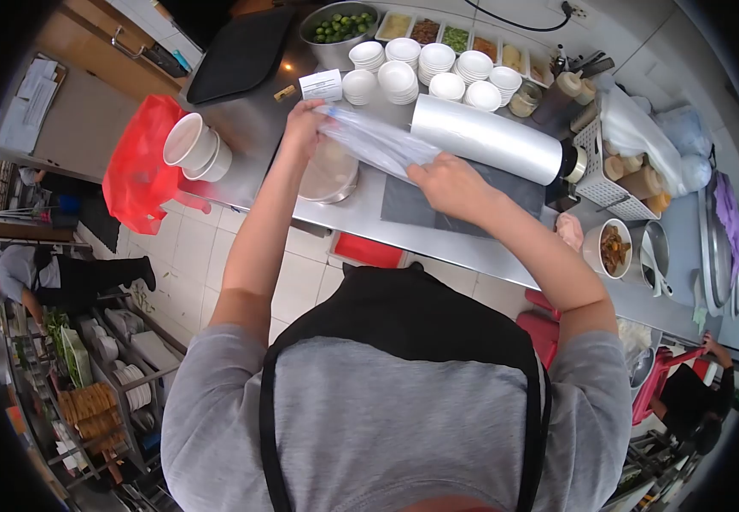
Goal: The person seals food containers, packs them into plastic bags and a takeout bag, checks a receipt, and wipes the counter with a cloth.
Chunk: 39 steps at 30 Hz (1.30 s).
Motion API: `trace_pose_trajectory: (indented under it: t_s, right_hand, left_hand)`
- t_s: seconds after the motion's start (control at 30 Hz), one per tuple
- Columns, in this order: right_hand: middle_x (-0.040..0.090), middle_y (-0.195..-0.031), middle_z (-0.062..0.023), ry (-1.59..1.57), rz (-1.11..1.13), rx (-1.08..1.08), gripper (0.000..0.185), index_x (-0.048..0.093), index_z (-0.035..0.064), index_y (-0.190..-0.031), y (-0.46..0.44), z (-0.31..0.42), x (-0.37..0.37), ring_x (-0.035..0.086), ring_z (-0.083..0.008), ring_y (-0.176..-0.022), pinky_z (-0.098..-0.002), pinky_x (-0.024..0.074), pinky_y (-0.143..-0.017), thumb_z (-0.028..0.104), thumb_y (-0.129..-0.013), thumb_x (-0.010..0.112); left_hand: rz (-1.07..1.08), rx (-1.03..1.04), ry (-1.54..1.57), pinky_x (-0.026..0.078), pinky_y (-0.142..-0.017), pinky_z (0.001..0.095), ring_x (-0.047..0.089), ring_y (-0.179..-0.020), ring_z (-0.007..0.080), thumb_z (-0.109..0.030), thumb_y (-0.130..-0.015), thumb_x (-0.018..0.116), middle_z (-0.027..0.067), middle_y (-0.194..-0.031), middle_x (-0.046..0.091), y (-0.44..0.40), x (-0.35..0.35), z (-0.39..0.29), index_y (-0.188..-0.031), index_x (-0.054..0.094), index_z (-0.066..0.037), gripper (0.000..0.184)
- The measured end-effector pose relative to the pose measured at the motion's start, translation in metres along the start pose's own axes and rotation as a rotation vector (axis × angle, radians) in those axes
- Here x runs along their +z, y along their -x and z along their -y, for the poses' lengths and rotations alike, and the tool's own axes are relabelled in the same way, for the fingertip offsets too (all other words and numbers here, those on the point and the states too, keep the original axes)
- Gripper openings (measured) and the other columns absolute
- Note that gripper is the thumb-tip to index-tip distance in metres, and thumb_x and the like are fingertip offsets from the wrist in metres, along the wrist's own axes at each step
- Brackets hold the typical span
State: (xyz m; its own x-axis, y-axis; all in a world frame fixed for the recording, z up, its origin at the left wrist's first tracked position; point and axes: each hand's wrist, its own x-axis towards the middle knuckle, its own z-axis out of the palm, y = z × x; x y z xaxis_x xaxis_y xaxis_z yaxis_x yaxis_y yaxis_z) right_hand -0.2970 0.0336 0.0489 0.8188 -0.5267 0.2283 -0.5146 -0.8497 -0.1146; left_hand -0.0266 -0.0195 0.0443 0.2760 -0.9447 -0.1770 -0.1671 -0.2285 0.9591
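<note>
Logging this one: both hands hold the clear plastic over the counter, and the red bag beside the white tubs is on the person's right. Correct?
Not quite: the head view shows the red bag beside the white tubs on the person's left. Both hands do hold the clear plastic over the counter.

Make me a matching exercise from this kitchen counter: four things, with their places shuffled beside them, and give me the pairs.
Things
1. Clear plastic
2. Green limes
3. Red bag
4. Shiny roll

Places
A. In the metal bowl at the back of the counter
B. Just in front of the small white bowls
C. Held by the left hand and the right hand
D. Beside the white tubs, on the left

Right pairs: 1-C, 2-A, 3-D, 4-B
</note>
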Motion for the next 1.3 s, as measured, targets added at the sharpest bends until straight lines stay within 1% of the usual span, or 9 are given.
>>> trace_pose_trajectory:
  t_s: [0.1, 0.17, 0.3, 0.37, 0.5, 0.77, 0.9, 1.2, 1.3]
  right_hand:
    - [0.058, -0.064, -0.0184, 0.027, 0.041, 0.038, 0.013, 0.053, -0.0011, -0.086, -0.002, -0.008, -0.002, 0.059, -0.0329, -0.067, -0.0405, 0.0464, -0.064, 0.007, -0.076, 0.048]
    - [0.059, -0.069, -0.0194, -0.481, 0.042, 0.598, 0.02, 0.053, -0.0028, -0.094, -0.009, -0.021, -0.026, 0.059, -0.035, -0.073, -0.0409, 0.0463, -0.067, 0.011, -0.08, 0.051]
    - [0.061, -0.078, -0.022, -0.251, -0.064, 0.589, 0.034, 0.052, -0.002, -0.105, -0.015, -0.018, -0.016, 0.059, -0.0371, -0.076, -0.0417, 0.0466, -0.071, 0.02, -0.08, 0.058]
    - [0.06, -0.087, -0.0245, -0.172, 0.08, 0.455, 0.043, 0.051, -0.0003, -0.111, -0.021, 0.022, -0.014, 0.059, -0.0394, -0.079, -0.0426, 0.0467, -0.073, 0.021, -0.076, 0.063]
    - [0.062, -0.085, -0.0159, -0.594, 0.336, 0.306, 0.046, 0.052, -0.0007, -0.112, -0.013, 0.065, 0.002, 0.062, -0.0243, -0.078, -0.0325, 0.0493, -0.071, 0.025, -0.076, 0.066]
    - [0.052, -0.111, -0.0124, -1.552, 0.034, 0.985, 0.049, 0.036, 0.0022, -0.127, -0.078, 0.032, 0.091, 0.06, -0.019, -0.078, -0.0312, 0.0515, -0.068, 0.019, -0.085, 0.053]
    - [0.046, -0.121, -0.0175, -1.78, 0.147, 0.754, 0.063, 0.022, 0.0039, -0.134, -0.099, 0.039, 0.11, 0.062, -0.0248, -0.086, -0.0336, 0.0541, -0.069, 0.028, -0.085, 0.055]
    - [0.061, -0.081, -0.0177, -1.796, 0.234, 1.035, 0.085, 0.058, -0.0024, -0.076, -0.082, 0.023, 0.143, 0.062, -0.0292, -0.082, -0.04, 0.0511, -0.073, 0.075, -0.077, 0.023]
    - [0.061, -0.082, -0.0176, -1.69, 0.195, 1.123, 0.087, 0.059, -0.0032, -0.084, -0.099, 0.032, 0.155, 0.062, -0.0288, -0.082, -0.0391, 0.0517, -0.072, 0.076, -0.076, 0.024]
  left_hand:
    - [0.154, -0.332, 0.728, 0.037, -0.051, 0.0216, 0.045, -0.054, 0.0094, 0.005, -0.077, 0.05, -0.0001, -0.065, 0.049, -0.002, -0.014, -0.012, -0.104, 0.051, -0.004, 0.028]
    - [0.74, -0.239, 0.924, 0.039, -0.054, 0.0211, 0.047, -0.057, 0.0094, 0.004, -0.078, 0.052, -0.0005, -0.067, 0.051, 0.015, -0.021, -0.014, -0.099, 0.054, -0.002, 0.023]
    - [0.619, -0.041, 0.514, 0.041, -0.056, 0.0217, 0.048, -0.058, 0.0102, 0.005, -0.074, 0.053, -0.0004, -0.068, 0.053, 0.046, -0.011, -0.011, -0.089, 0.061, -0.003, 0.018]
    - [0.197, 0.389, -0.407, 0.042, -0.058, 0.0238, 0.052, -0.06, 0.0138, 0.006, -0.068, 0.052, 0.0034, -0.07, 0.056, 0.042, -0.021, 0.007, -0.078, 0.064, -0.002, 0.018]
    - [0.142, 0.707, -0.54, 0.046, -0.07, 0.0337, 0.058, -0.076, 0.0311, 0.007, -0.062, 0.05, 0.0159, -0.085, 0.06, 0.071, -0.057, 0.048, -0.083, 0.066, -0.003, 0.028]
    - [0.444, 0.373, -0.455, 0.045, -0.081, 0.035, 0.057, -0.091, 0.0344, 0.006, -0.061, 0.052, 0.0181, -0.095, 0.06, 0.146, -0.095, 0.08, -0.094, 0.062, -0.001, 0.035]
    - [0.483, 0.38, -0.536, 0.045, -0.081, 0.0311, 0.058, -0.093, 0.0287, 0.006, -0.06, 0.056, 0.0138, -0.098, 0.06, 0.151, -0.125, 0.082, -0.101, 0.061, -0.004, 0.043]
    - [0.298, 0.248, -0.531, 0.045, -0.084, 0.0313, 0.058, -0.094, 0.029, 0.006, -0.061, 0.054, 0.0145, -0.101, 0.06, 0.154, -0.162, 0.061, -0.098, 0.062, -0.001, 0.038]
    - [0.342, 0.25, -0.485, 0.044, -0.086, 0.0313, 0.057, -0.096, 0.0288, 0.006, -0.061, 0.054, 0.0142, -0.101, 0.06, 0.153, -0.157, 0.068, -0.099, 0.062, -0.001, 0.039]
